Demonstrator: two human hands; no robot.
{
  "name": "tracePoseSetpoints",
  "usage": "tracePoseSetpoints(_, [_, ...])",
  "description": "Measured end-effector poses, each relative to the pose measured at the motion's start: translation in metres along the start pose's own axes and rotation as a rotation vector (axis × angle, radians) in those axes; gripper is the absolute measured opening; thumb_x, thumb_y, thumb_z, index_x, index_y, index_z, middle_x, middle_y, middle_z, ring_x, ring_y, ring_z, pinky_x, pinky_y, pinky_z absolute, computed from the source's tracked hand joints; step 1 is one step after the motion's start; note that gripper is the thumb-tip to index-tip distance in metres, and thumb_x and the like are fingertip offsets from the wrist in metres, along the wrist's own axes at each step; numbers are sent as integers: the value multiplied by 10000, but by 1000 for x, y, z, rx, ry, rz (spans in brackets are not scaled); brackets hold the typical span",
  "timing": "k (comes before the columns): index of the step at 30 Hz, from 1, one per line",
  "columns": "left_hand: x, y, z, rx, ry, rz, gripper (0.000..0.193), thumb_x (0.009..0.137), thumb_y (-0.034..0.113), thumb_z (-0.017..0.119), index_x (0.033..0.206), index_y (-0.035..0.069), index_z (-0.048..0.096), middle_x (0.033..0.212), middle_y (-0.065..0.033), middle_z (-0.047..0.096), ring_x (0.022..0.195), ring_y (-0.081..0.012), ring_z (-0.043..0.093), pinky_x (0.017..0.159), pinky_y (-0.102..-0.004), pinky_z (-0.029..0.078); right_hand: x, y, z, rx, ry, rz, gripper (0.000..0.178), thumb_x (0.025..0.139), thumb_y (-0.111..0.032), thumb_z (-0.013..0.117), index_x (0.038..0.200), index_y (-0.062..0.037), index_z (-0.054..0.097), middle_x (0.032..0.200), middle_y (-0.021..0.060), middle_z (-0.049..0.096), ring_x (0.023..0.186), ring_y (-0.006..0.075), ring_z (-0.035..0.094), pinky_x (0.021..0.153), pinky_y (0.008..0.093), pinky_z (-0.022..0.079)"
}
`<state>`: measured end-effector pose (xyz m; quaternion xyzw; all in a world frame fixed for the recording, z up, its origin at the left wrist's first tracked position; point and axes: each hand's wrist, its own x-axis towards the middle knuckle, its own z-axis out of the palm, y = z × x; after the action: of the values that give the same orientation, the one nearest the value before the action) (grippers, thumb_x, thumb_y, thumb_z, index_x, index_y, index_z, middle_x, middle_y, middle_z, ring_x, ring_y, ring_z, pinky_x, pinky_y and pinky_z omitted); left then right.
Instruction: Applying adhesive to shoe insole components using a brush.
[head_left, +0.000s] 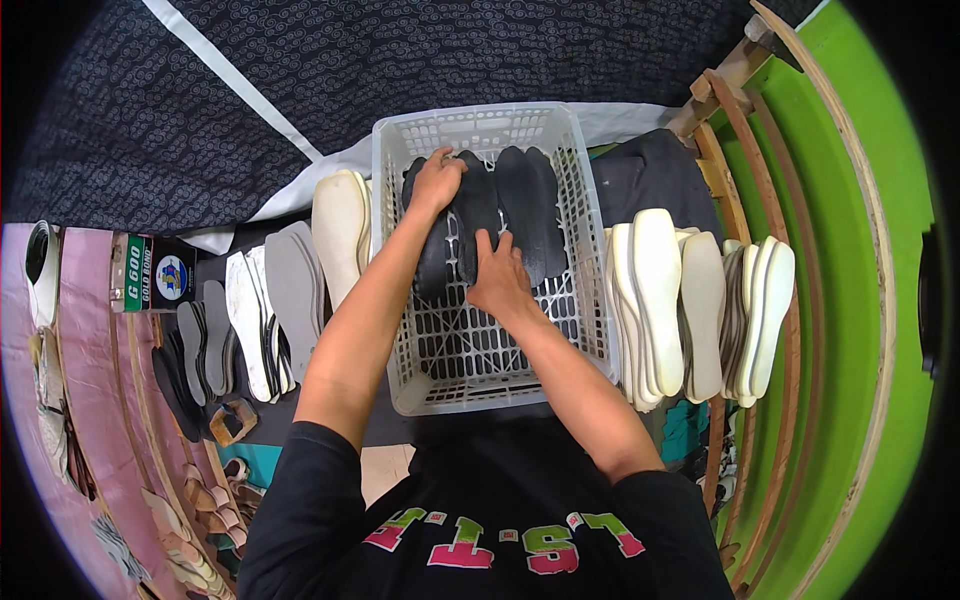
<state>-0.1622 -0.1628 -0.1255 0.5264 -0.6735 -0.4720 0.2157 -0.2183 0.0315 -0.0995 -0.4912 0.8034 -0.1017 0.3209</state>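
Observation:
A white slatted plastic crate [402, 398] stands in front of me with several black shoe soles [527, 205] lying lengthwise in its far half. My left hand [438, 182] reaches over the crate's left side, its fingers closed at the far end of one black sole [478, 195]. Nearer to me, my right hand [501, 278] has its fingers curled on the lower part of that same sole. Part of the sole is hidden behind the right hand. Another black sole [433, 255] lies just left of it, partly covered by my left hand and wrist.
Stacks of cream soles [655, 300] stand right of the crate. To its left are cream soles [338, 225], grey soles [290, 270] and a tape roll [233, 421]. A green-labelled tin [150, 272] sits farther left. Wooden rails [790, 330] line the green wall at right.

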Motion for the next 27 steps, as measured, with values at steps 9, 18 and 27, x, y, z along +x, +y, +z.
tracePoseSetpoints(9, [8,-7,0,-29,-23,-61,772,877,342,618,1561,-3,528,1309,-204,766,1374,-375,631,1192,-388,425,1,4,5,15,41,-37,961,695,-23,900,1513,-113,403,1413,262,421,1287,533,531,1058,549,558])
tracePoseSetpoints(18, [15,-17,2,-204,-56,-113,798,872,336,651,1591,16,513,1499,-265,640,1462,-383,552,1230,-403,378,3,8,8,-14,44,-46,972,710,-68,937,1519,-114,401,1431,260,422,1294,522,538,1067,552,560])
tracePoseSetpoints(27, [-93,29,-22,-345,-15,137,685,1007,306,678,1572,-36,496,1574,-282,552,1483,-359,532,1213,-391,403,-3,11,-23,61,138,-20,1005,776,-237,946,1598,-92,386,1545,221,427,1414,470,500,1140,535,513])
